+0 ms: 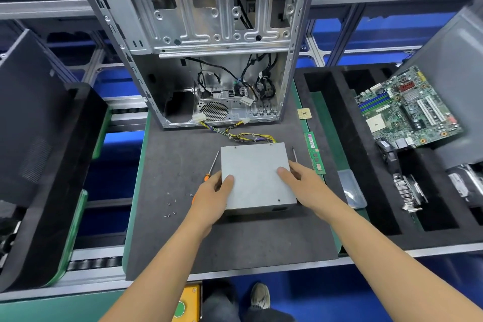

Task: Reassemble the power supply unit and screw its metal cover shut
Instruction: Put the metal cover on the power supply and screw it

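Observation:
The grey metal power supply unit (257,178) lies flat on the dark foam mat (183,230), its cover on top and its yellow-black cable bundle (245,134) running back toward the case. My left hand (211,196) grips its left edge, thumb on the cover. My right hand (303,180) grips the right edge, thumb on top. An orange-handled screwdriver (210,168) lies just left of the unit, partly under my left hand. A second screwdriver (294,155) shows behind my right hand. Several loose screws (171,206) lie on the mat to the left.
An open computer case (209,47) stands behind the mat. A RAM stick (315,153) and a CPU chip (304,114) lie at the right edge. A foam tray (366,191) on the right holds a motherboard (407,108), a heatsink (410,191) and a plastic box (351,188).

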A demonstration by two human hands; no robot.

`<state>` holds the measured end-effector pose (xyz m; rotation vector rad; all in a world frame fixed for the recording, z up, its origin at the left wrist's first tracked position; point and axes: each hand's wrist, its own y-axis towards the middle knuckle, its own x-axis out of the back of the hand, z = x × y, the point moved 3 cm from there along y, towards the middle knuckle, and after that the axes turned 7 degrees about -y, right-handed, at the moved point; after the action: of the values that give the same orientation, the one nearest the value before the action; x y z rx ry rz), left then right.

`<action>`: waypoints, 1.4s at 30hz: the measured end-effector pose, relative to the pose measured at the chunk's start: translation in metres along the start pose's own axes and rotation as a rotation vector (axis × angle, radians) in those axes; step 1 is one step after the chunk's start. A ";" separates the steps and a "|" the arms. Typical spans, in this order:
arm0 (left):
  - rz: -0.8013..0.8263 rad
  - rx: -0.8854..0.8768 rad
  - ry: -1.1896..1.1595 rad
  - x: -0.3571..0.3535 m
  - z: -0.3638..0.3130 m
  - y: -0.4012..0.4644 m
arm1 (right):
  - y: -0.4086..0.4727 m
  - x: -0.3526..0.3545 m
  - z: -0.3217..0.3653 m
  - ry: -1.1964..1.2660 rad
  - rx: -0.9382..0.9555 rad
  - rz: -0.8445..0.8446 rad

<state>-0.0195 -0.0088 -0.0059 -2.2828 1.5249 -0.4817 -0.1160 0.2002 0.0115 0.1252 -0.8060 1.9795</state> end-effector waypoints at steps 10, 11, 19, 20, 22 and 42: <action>0.065 0.009 -0.090 0.003 -0.002 0.000 | -0.002 0.001 -0.002 0.011 -0.042 0.018; 0.048 0.020 -0.120 0.007 -0.002 0.001 | -0.002 0.001 -0.002 0.012 -0.051 0.022; -0.450 -0.155 0.436 0.133 0.016 0.000 | -0.008 0.014 0.028 -0.304 0.240 -0.554; -0.420 -0.138 0.500 0.139 0.021 0.001 | -0.009 0.008 0.037 -0.343 0.307 -0.567; -0.388 -0.142 0.584 0.144 0.031 0.002 | -0.015 -0.009 0.055 -0.430 0.450 -0.581; -0.307 -0.272 0.444 0.147 0.055 -0.024 | -0.030 -0.156 0.106 -0.859 0.798 -0.310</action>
<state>0.0783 -0.1314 -0.0309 -2.7800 1.5053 -0.9733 -0.0332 0.0322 0.0459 1.5414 -0.3952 1.8046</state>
